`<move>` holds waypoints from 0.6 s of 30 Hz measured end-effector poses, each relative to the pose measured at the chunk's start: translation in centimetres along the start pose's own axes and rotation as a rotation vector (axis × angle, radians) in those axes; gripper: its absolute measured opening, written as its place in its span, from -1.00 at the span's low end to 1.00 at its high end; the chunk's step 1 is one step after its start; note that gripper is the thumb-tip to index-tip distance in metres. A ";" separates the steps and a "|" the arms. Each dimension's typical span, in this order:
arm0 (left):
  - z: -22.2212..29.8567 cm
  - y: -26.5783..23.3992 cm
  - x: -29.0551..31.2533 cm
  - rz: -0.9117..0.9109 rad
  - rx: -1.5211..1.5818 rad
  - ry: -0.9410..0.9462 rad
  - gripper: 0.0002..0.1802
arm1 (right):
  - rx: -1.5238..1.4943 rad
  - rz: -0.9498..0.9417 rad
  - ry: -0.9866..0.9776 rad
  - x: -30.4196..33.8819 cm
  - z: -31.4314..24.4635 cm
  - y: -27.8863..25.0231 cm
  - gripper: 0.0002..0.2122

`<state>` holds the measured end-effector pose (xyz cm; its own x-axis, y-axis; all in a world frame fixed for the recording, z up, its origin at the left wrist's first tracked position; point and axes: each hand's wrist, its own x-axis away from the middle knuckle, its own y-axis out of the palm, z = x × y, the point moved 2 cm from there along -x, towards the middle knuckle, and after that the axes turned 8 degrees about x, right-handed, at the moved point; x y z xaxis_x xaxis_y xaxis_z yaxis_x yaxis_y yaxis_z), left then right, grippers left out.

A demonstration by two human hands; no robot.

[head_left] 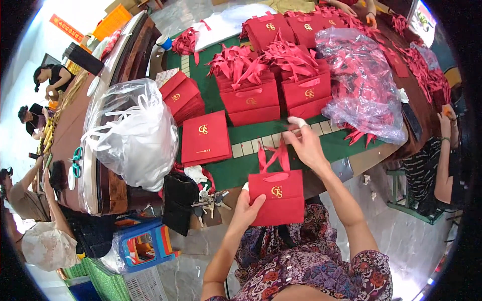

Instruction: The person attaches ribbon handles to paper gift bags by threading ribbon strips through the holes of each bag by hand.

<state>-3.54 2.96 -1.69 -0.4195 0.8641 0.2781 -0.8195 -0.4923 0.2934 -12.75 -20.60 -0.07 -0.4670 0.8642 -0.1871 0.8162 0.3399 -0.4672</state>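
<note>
My left hand [246, 208] grips the left side of a small red paper gift bag [277, 200] with a gold emblem, thumb on its front. From the bag's top rises a red ribbon handle [273, 158]. My right hand [307, 145] is just above and right of it, with fingers apart and slightly blurred. Its fingertips are close to the ribbon's upper end; whether they touch is unclear. White wrapping covers a fingertip. Beyond are a stack of flat red bags [205, 138] and two upright stacks of red bags with ribbons, one left [251, 105], one right [307, 95].
Right of the stacks lies a clear plastic bag of red ribbons [359, 80]. At left stands a clear bag of white ribbons [133, 133]. Keys [211, 203] and a black pouch [178, 203] sit at the table's near edge. Other people work at left and right.
</note>
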 end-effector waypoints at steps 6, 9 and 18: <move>2.3 -0.1 -1.1 0.126 0.142 0.065 -0.46 | 0.234 -0.571 0.107 0.9 -1.3 -2.8 -0.56; 3.3 -0.2 -2.1 0.115 0.098 0.114 -0.43 | 0.101 -0.827 0.161 0.6 -0.7 -1.9 -0.53; 4.3 0.8 -0.7 -0.059 0.006 0.115 -0.46 | -0.474 -1.247 0.025 -2.1 -0.1 2.5 -0.57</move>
<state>-2.20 1.47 2.27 -0.4124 0.8979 0.1538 -0.8422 -0.4401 0.3114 -9.73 -21.55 -0.78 -0.9805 -0.1123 0.1612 -0.1085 0.9936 0.0317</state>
